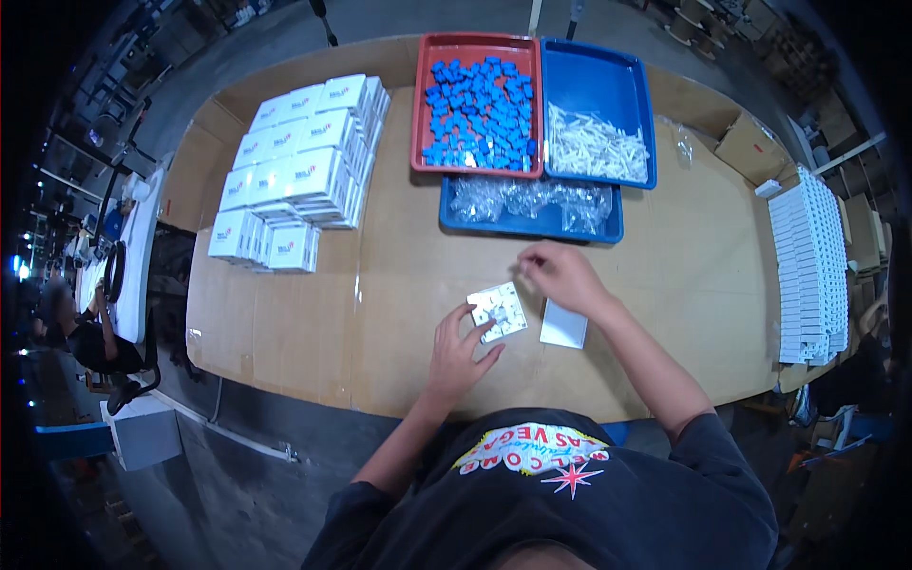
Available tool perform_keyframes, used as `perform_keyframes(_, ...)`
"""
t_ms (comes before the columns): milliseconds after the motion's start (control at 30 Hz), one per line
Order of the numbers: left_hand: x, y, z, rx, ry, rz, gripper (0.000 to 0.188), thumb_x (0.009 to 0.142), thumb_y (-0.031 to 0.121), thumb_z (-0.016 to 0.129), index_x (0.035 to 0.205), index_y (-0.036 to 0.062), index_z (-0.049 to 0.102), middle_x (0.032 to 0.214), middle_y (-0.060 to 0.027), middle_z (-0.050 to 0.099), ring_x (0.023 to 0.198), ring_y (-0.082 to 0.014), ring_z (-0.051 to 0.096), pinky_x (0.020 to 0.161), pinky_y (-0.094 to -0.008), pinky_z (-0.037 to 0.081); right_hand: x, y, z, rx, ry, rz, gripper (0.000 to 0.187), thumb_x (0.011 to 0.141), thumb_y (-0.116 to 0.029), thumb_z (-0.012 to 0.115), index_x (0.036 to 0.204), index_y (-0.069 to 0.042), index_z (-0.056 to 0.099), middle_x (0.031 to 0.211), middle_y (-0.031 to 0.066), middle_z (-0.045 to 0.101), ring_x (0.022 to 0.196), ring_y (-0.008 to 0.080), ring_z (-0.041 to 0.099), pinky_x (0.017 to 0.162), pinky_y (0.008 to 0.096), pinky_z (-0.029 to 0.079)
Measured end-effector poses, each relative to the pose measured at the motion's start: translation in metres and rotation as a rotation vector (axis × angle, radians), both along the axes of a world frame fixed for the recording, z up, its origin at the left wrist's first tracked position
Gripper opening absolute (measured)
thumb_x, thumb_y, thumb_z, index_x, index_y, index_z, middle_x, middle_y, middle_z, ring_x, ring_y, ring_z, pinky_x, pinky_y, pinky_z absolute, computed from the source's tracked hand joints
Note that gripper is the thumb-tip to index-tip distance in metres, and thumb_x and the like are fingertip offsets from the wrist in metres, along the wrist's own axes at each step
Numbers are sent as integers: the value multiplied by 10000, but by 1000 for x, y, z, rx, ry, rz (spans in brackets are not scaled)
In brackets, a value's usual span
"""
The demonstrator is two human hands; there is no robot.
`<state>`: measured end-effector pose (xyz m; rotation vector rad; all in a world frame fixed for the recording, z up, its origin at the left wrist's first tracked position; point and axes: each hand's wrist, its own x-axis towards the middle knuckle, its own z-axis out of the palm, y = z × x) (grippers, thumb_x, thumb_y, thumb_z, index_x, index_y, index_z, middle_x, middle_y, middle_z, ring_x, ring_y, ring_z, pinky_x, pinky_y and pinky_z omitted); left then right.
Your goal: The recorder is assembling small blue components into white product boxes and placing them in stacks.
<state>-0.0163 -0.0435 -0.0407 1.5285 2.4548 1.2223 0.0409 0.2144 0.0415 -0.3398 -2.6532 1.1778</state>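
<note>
My left hand [456, 357] grips a white square panel [498, 313] by its edges, fingers on its left side and thumb near its lower edge. Grey and white fittings show on the panel's upper face. Just beyond the panel, to its right, hovers my right hand [562, 275]. Its thumb and fingertips are pinched together, and whatever is between them is too small to make out. Partly beneath that hand, a plain white square piece [564, 327] lies on the cardboard-covered table [399, 313].
A red tray [415, 114] of small blue parts stands beside a blue tray [594, 66] of slim white pieces. In front, another blue tray [532, 229] holds clear plastic bags. White boxes [318, 171] are stacked at left, and white panels [807, 271] are piled at right.
</note>
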Motion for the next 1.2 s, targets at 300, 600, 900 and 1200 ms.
perform_keyframes(300,-6,0,7,-31,-69,23,424,834,282,854,1206,135,716,1460,-203,503,1313,-385,527,1074,-499,438,-178,120,40,145,194,-216,220,957,-164,658,1115,-36,741,962,194,758,898,369,734,823,425,568)
perform_keyframes(600,-9,3,12,-87,-83,14,706,844,382,832,1410,66,554,1481,-156,499,1270,-340,549,1075,-482,415,-297,157,35,779,259,-115,416,917,-56,595,1310,-164,676,1124,136,668,1113,358,660,924,517,509)
perform_keyframes(900,-9,4,15,-106,-91,14,746,840,400,831,1446,75,541,1534,-136,487,1315,-288,546,1089,-452,413,-317,173,23,689,228,-140,363,906,-21,629,1229,-146,735,1131,144,685,1082,337,693,941,502,532)
perform_keyframes(1200,-6,0,12,-123,-112,6,811,817,389,859,1468,44,519,1529,-156,511,1362,-300,535,1116,-473,387,-182,81,124,-770,557,-135,336,976,8,695,1305,21,627,1088,93,690,1034,216,729,863,318,615)
